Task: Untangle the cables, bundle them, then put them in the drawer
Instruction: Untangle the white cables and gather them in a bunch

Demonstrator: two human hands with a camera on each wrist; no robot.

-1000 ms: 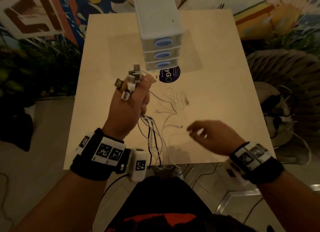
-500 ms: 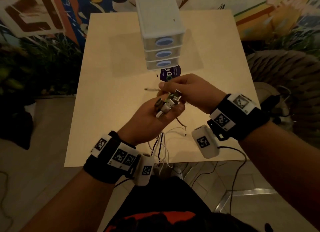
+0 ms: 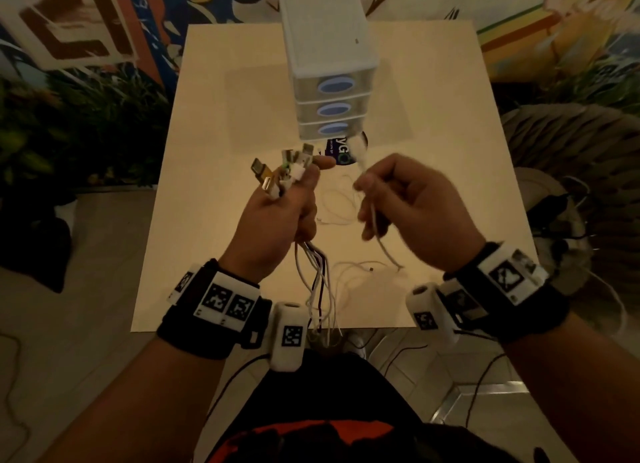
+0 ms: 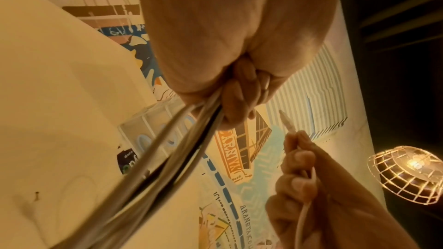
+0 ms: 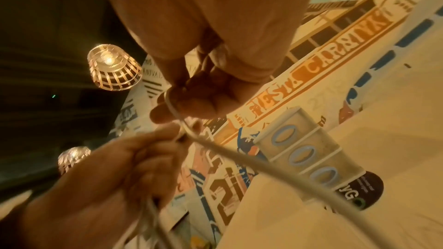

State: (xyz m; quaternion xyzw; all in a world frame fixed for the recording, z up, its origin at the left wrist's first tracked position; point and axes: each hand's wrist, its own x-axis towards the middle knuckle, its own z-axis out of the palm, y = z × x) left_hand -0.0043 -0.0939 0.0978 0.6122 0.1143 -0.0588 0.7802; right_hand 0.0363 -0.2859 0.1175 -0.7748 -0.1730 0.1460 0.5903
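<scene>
While my left hand (image 3: 277,216) grips the cable bundle (image 3: 317,282) above the table's (image 3: 214,116) near edge, my right hand (image 3: 412,206) pinches one white cable (image 3: 375,216); drawer unit (image 3: 329,64) sits mid-table, shut.

**What the views leave hidden or unclear**

Below the left hand (image 3: 277,216), the bundled cables (image 3: 317,282) drop past the table (image 3: 207,151) edge, their far ends hidden. In the left wrist view these cables smear into blur. The white cable (image 3: 375,220) in the right hand (image 3: 412,209) blurs at its tip. The drawer unit (image 3: 329,64) covers part of a dark sticker (image 3: 343,151), whose small print is unreadable.
</scene>
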